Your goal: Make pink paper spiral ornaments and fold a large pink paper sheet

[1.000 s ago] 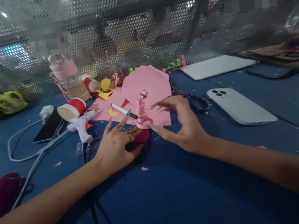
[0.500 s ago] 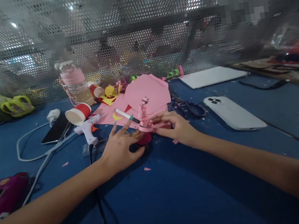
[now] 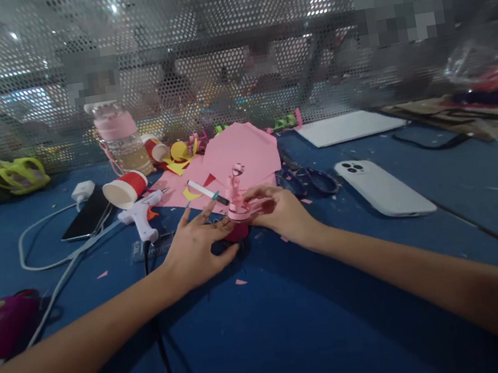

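Standing upright between the 2 hands in the head view, the pink paper figure (image 3: 236,199) has its long axis close to vertical, its top leaning slightly rightward over a round base. A small loop-like piece with a dark mark crowns it; the details are too small to read. From the right hand (image 3: 283,209) the figure lies directly left, at the fingertips; from the left hand (image 3: 196,244) it lies ahead and to the right. The right hand is the nearer of the 2, with thumb below and fingers above, grasping the figure low on its right flank. The left hand is palm down with fingers spread and thumb set apart, its inner fingertips beside the base. A dark pink disc (image 3: 238,233) shows just under the base, between those fingers and the thumb; I cannot tell whether the left hand grips it or merely rests there.

Behind the figure spreads pink paper (image 3: 243,150), with a white marker (image 3: 203,189) lying across it, the marker's dark end pointing down toward the figure. Left of the left hand lie a glue gun (image 3: 141,217) and, partly hidden, a clear ruler (image 3: 146,249). Beyond the right hand are dark blue scissors (image 3: 321,182), with a white phone (image 3: 382,187) farther right. 1 pink scrap (image 3: 241,282) lies on the blue table (image 3: 273,345), nearer the wearer than the hands.
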A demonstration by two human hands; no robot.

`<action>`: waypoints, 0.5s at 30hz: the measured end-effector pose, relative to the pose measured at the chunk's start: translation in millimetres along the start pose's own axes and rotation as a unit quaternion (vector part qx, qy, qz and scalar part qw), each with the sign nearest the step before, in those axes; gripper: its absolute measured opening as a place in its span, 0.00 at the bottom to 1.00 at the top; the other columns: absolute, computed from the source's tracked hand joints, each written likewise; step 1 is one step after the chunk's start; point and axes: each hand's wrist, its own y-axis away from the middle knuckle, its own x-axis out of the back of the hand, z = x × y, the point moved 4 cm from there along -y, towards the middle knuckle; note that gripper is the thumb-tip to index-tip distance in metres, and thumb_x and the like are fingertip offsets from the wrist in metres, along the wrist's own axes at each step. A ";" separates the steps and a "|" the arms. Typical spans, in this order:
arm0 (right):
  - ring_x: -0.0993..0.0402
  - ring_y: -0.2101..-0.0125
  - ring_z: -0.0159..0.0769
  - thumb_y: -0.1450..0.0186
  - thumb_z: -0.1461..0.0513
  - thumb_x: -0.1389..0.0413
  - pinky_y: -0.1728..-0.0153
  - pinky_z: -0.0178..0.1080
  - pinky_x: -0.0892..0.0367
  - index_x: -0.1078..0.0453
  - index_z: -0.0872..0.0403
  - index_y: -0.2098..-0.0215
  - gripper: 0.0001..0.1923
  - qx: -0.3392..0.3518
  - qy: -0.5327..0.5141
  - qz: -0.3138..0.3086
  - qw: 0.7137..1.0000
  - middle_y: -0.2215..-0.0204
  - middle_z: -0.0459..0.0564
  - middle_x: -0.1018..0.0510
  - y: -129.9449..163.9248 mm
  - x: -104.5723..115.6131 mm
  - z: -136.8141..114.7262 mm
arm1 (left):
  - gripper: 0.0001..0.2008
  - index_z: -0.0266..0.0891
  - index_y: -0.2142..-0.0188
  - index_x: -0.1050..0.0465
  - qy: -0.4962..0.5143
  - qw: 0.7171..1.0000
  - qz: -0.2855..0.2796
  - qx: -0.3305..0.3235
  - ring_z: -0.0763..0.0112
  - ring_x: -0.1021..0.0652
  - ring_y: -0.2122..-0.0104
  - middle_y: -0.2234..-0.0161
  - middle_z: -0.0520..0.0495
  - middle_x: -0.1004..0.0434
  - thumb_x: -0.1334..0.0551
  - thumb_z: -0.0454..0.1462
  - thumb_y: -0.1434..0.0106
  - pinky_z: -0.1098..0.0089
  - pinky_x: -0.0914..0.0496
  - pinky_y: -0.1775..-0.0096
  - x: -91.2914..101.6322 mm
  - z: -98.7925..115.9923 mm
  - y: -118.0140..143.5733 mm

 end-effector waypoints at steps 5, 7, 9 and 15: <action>0.28 0.70 0.35 0.57 0.66 0.40 0.66 0.40 0.33 0.30 0.55 0.72 0.12 -0.040 -0.065 -0.018 0.997 0.71 0.48 0.25 -0.9 -9.5 0.8 | 0.13 0.42 0.60 0.28 0.001 1.000 0.002 0.001 0.58 0.36 0.46 0.57 0.49 0.25 0.43 0.38 0.45 0.47 0.52 0.45 0.7 0.0 -0.3; 0.28 0.70 0.35 0.56 0.65 0.40 0.65 0.40 0.33 0.29 0.55 0.72 0.11 -0.048 -0.092 -0.045 0.994 0.72 0.48 0.24 -1.7 -14.2 -1.0 | 0.12 0.42 0.61 0.27 0.002 1.000 0.005 0.000 0.57 0.36 0.46 0.58 0.49 0.24 0.43 0.37 0.45 0.46 0.52 0.45 0.8 0.1 -0.4; 0.27 0.70 0.35 0.56 0.64 0.39 0.63 0.41 0.33 0.29 0.55 0.73 0.10 -0.064 -0.120 -0.064 0.989 0.72 0.48 0.24 -2.3 -17.9 -2.5 | 0.11 0.42 0.62 0.27 0.002 1.000 0.008 -0.001 0.57 0.36 0.46 0.59 0.48 0.23 0.43 0.37 0.45 0.46 0.52 0.46 1.0 0.3 -0.4; 0.27 0.73 0.35 0.60 0.61 0.36 0.65 0.41 0.32 0.29 0.55 0.76 0.12 -0.131 -0.138 -0.075 0.979 0.77 0.46 0.24 -3.5 -22.4 -4.3 | 0.11 0.42 0.63 0.26 0.005 1.000 0.008 0.006 0.55 0.36 0.46 0.62 0.46 0.23 0.43 0.37 0.46 0.45 0.51 0.46 1.4 0.2 0.4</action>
